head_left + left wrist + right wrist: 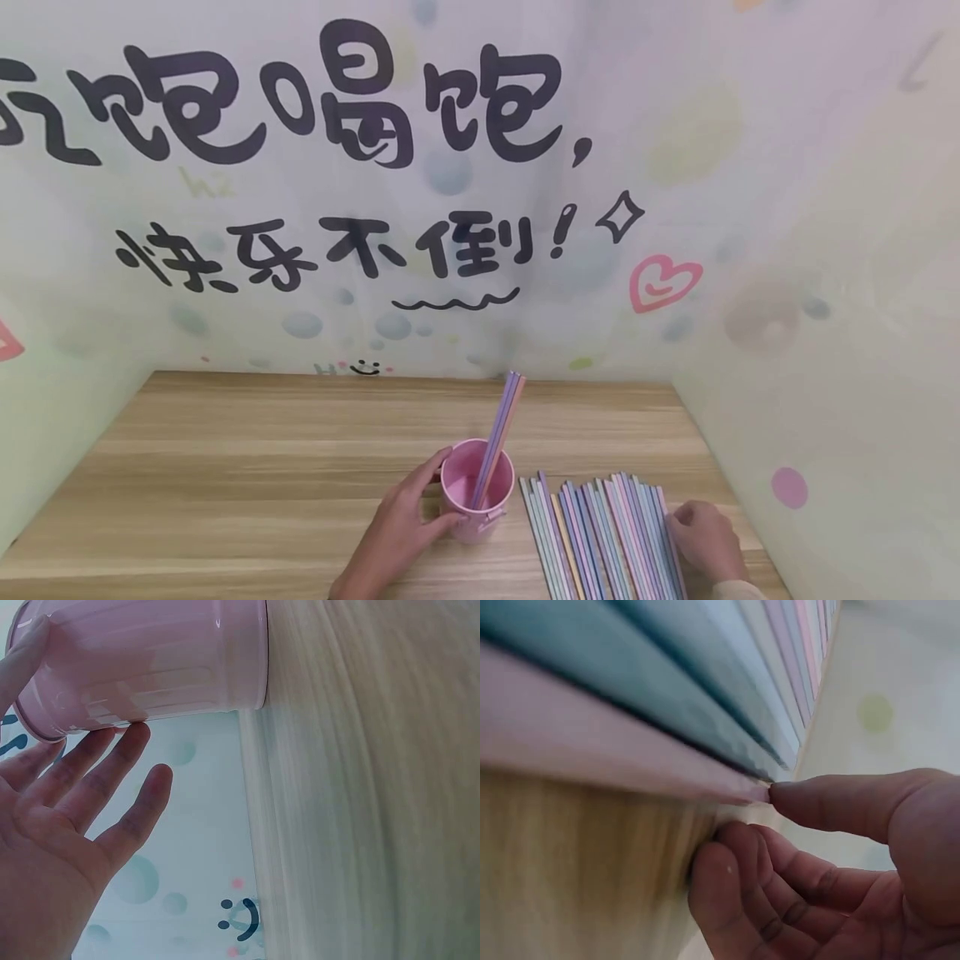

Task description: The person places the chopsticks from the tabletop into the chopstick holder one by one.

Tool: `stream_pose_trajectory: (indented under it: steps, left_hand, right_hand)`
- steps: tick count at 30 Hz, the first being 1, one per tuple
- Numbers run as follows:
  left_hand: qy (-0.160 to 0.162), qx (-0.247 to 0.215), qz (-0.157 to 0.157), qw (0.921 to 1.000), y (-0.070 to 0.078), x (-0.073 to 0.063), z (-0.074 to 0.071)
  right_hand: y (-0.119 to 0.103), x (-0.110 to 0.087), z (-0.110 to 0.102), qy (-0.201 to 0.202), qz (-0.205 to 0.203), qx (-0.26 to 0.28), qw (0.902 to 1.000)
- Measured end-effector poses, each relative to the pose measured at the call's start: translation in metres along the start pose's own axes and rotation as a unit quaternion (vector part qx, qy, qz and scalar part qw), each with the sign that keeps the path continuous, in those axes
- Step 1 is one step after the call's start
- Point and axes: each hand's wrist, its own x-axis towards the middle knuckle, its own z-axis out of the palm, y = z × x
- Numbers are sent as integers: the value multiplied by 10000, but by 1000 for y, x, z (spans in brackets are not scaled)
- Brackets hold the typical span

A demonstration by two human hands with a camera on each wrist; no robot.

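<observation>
A small pink bucket stands upright on the table, with several purple and pinkish slim sticks leaning inside it. My left hand holds the bucket from its left side, thumb at the front and fingers toward the back; in the left wrist view its fingertips meet the bucket's wall. To the right lies a row of pastel sticks, resembling chopsticks, side by side. At the row's right edge is my right hand. Its thumb touches the end of the outermost pink stick, while the other fingers curl loosely below.
The wood-grain table runs to a back wall printed with large black characters and bubbles. A pale side wall rises close beyond my right hand. Another side wall stands at the left.
</observation>
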Motion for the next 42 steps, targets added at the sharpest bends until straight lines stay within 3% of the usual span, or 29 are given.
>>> stream_pose_trajectory:
  steps: [10,17,26,34,39,42]
  left_hand:
    - [43,1,-28,10000,2,0,-2]
    - [45,30,-28,10000,0,0,-1]
    - [-21,-16,-35,10000,1,1,1]
    - [58,104,-27,9999,2,1,1]
    - [63,101,-88,9999,3,1,1]
    - [71,111,-112,9999,3,1,1]
  right_hand:
    - [-7,-1,4,43,-135,-170,9998]
    - [-8,-2,6,-39,7,32,10000]
    - [-13,0,-10,6,-12,306,9995]
    - [-52,-2,-29,182,-366,816,9958]
    - [-88,-5,-36,538,-352,1537,9860]
    - [-111,-6,-38,868,-408,2028,9745]
